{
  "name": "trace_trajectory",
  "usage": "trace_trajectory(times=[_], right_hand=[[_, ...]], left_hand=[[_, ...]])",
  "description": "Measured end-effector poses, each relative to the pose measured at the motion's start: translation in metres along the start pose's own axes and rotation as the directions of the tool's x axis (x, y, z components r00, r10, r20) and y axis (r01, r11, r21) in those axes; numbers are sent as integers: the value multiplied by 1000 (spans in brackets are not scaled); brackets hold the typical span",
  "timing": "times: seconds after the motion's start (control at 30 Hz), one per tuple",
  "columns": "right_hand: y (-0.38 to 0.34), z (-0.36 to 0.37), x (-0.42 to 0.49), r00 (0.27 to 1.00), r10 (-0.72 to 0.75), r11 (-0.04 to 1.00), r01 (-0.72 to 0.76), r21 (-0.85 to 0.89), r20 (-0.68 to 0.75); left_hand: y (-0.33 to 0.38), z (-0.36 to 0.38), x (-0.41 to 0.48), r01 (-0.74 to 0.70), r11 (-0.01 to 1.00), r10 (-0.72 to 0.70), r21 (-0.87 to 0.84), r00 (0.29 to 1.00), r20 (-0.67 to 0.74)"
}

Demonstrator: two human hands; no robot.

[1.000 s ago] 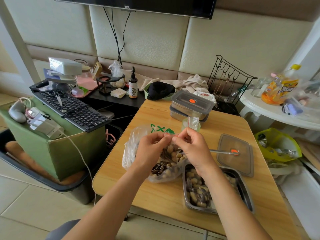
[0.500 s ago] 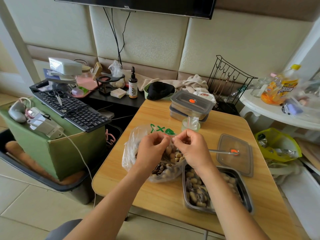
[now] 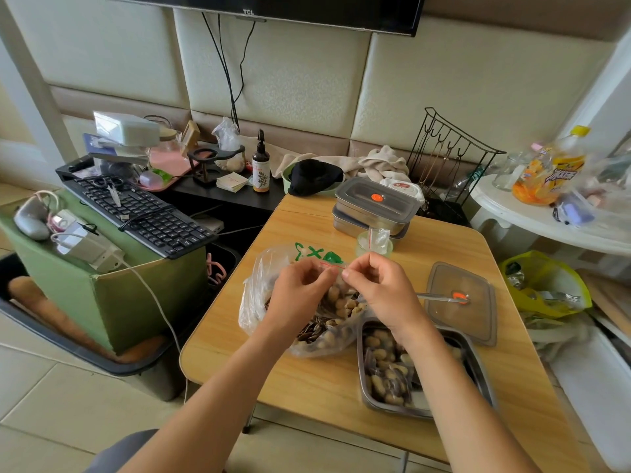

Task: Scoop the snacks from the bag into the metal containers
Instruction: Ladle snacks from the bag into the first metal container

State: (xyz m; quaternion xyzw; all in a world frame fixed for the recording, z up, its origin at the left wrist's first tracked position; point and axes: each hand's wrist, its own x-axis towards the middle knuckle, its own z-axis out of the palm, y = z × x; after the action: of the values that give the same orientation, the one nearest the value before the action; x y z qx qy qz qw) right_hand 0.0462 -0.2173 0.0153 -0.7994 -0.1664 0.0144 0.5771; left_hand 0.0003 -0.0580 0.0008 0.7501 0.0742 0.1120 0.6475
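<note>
Snacks [image 3: 341, 303], peanuts in the shell with some dark striped seeds under them, sit in a clear plastic bag [image 3: 257, 295] lying on the wooden table [image 3: 307, 380], touching the left wall of an open metal container [image 3: 361, 377] that already holds a layer of nuts. The left hand [image 3: 300, 288] and right hand [image 3: 384, 288] meet above the bag, each with fingers curled and thumb and forefinger pinching a thin film edge with a red strip, probably a zip seal; whether it is parted I cannot tell. Film this thin looks limp and slippery and will slump if let go, so it is best held by the rim, one side pulled up and open. The nuts are light, loose and roll easily. A metal spoon [image 3: 440, 297] rests on the lid [image 3: 478, 326] just right of the hands. Two more closed containers [image 3: 375, 203] are stacked at the far edge.
</note>
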Motion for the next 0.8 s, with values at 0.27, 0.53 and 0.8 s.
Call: trace_trajectory(times=[0.27,0.53,0.8], right_hand=[[2,-5,2,1000,22,999,-22,33,-5],[3,0,1,1000,-2,999,3,36,-17],[3,5,1,1000,-29,1000,29,-12,2]], left_hand=[[3,-3,-2,-15,1000,14,6,999,52],[0,0,1,-9,999,9,41,1000,-13],[1,2,-1,-2,999,2,32,1000,-19]])
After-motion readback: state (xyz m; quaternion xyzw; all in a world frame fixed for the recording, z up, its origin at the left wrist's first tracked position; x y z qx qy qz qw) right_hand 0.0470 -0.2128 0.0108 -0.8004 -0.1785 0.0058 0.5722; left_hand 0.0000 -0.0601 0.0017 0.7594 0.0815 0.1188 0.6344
